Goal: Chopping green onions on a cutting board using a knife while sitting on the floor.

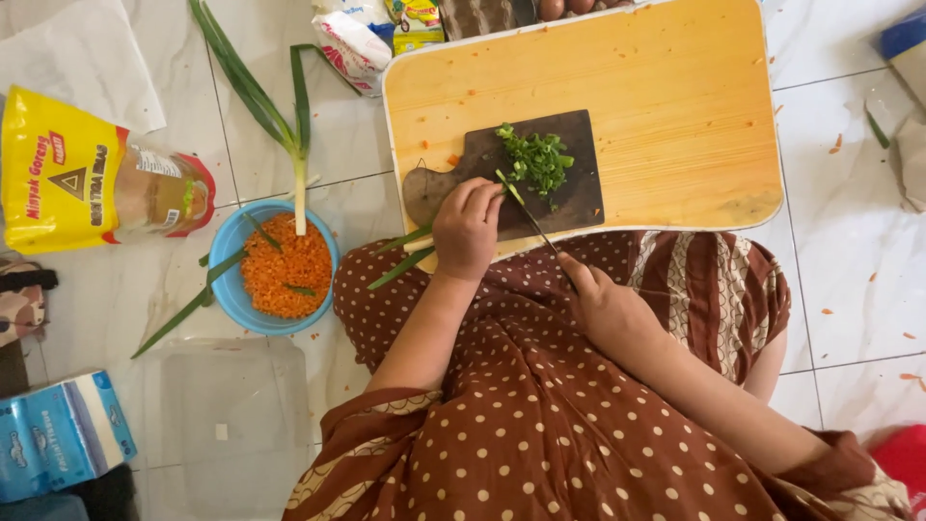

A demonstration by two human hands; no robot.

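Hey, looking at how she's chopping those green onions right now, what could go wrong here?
The left hand pins the green onion stalks with fingertips right beside the knife blade held by the right hand, so a slip could nick a finger. The small dark cutting board lies loose on the pale wooden table and might shift. Chopped greens near its edge could scatter.

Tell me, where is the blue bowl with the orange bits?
The blue bowl sits on the white floor tiles, left of the person's knee and the left hand, with a spring onion stalk leaning into it.
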